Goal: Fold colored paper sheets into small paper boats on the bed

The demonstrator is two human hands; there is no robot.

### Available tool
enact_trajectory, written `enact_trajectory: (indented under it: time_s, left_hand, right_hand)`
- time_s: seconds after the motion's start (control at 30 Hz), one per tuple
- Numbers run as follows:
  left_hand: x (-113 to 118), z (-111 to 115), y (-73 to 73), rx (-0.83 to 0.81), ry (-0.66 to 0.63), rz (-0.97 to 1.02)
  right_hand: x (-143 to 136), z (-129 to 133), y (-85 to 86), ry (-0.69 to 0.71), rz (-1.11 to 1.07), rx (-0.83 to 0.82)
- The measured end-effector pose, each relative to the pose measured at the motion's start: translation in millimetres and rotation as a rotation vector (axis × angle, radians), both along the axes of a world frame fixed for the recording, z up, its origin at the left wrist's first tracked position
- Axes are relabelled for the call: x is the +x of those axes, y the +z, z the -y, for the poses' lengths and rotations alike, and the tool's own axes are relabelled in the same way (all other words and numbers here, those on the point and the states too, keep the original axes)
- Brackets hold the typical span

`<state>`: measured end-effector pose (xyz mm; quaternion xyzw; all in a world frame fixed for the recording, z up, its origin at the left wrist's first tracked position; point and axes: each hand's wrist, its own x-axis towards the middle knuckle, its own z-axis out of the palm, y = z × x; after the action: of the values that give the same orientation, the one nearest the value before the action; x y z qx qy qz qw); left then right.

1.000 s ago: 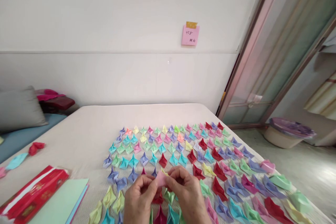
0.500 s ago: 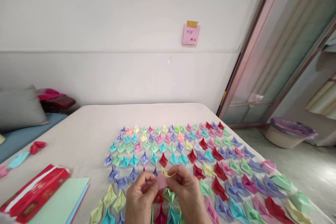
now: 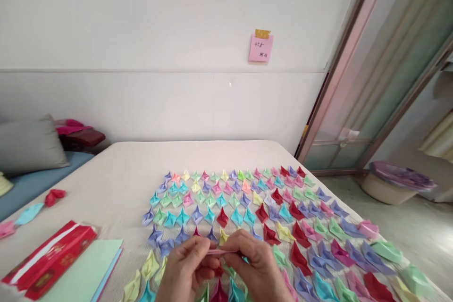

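At the bottom centre of the head view, the left hand point(image 3: 186, 269) and the right hand point(image 3: 256, 269) meet over the near rows of folded paper boats point(image 3: 269, 207). Between them sits a small pink paper piece point(image 3: 216, 252), seen almost edge-on as a thin flat strip. Left thumb and forefinger pinch its left end; right thumb and forefinger pinch its right end. Both hands are therefore closed on the piece, which is held clear above the boats, just in front of the knuckles. How far it is folded cannot be told from this angle.

Beneath and beyond the hands, the boats stand in rows on a pale bed cover point(image 3: 116, 179), in red, blue, green, yellow, pink and purple. They fill the middle and right of the surface, reaching to its right edge.

To the left, well apart from the hands, lies a red packet point(image 3: 49, 259), with a stack of pale green paper sheets point(image 3: 83, 276) just beside it. Farther left, loose paper scraps point(image 3: 38, 205) lie near the edge. A grey pillow point(image 3: 30, 144) rests at the far left. On the wall, a pink note point(image 3: 261, 47) is taped up. At right, a basin point(image 3: 392, 184) sits on the floor beside a glass door point(image 3: 382, 66).
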<state>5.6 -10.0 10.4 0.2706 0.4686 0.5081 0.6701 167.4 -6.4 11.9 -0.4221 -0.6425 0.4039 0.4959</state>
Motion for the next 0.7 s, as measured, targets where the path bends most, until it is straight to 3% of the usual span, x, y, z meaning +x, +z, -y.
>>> enact_trajectory:
  time_s: [0.1, 0.27, 0.47, 0.7]
  left_hand:
    - [1.8, 3.6, 5.8, 0.157, -0.072, -0.076]
    - [3.4, 8.4, 14.4, 0.35, -0.095, -0.39]
    - [-0.8, 11.1, 10.9, 0.397, -0.067, -0.546]
    - [0.6, 13.2, 9.6, 0.438, -0.006, -0.537]
  right_hand:
    - [2.0, 1.5, 7.8, -0.035, -0.154, -0.165]
    - [3.5, 4.0, 18.8, 0.006, -0.33, -0.304]
    - [3.7, 5.5, 21.4, 0.032, -0.367, -0.368]
    - [5.2, 3.2, 11.9, 0.057, -0.384, -0.426]
